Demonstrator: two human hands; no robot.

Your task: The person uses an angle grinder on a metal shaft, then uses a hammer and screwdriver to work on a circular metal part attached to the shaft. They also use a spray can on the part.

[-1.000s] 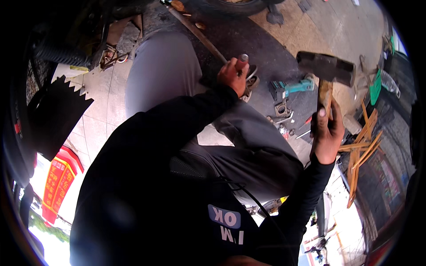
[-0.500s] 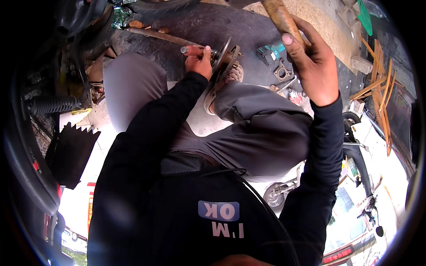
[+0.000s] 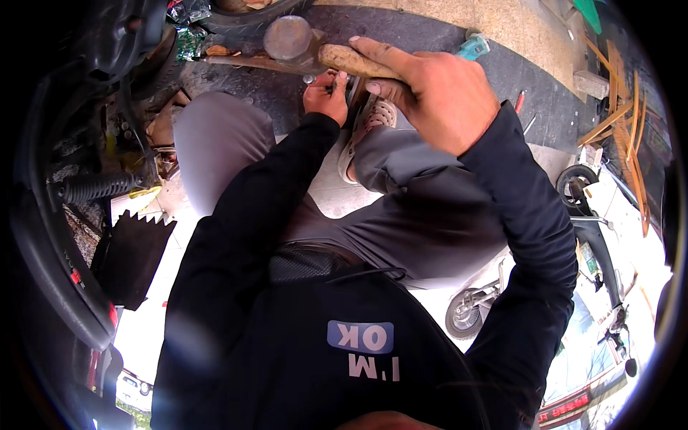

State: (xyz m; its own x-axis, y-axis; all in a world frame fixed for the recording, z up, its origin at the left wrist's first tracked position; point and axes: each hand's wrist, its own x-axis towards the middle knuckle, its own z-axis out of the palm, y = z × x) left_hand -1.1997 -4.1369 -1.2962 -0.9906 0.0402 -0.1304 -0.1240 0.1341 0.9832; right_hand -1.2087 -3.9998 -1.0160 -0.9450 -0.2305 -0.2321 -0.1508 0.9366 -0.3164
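My right hand (image 3: 448, 93) is closed round the wooden handle of a hammer (image 3: 287, 39), whose broad round metal face shows at the upper middle, just beyond my left hand. My left hand (image 3: 326, 99) is closed on a red-handled tool, now mostly covered by the fingers and hammer; only a small silver end (image 3: 308, 79) pokes out on its left. The metal disc and hub this tool was held against are almost wholly hidden behind the hammer handle and my fingers, beside the shoe (image 3: 380, 118).
A teal power tool (image 3: 473, 46) lies on the dark mat (image 3: 408, 32). A tyre (image 3: 265, 8) and a long bar (image 3: 244, 63) lie at the far left. Motorcycle parts with a shock absorber (image 3: 100, 186) stand close on my left. Wood strips (image 3: 634, 143) lie at the right.
My right hand has swung the hammer down and left, from raised at the upper right to close over my left hand. My left hand stays nearly in place; the view has shifted slightly.
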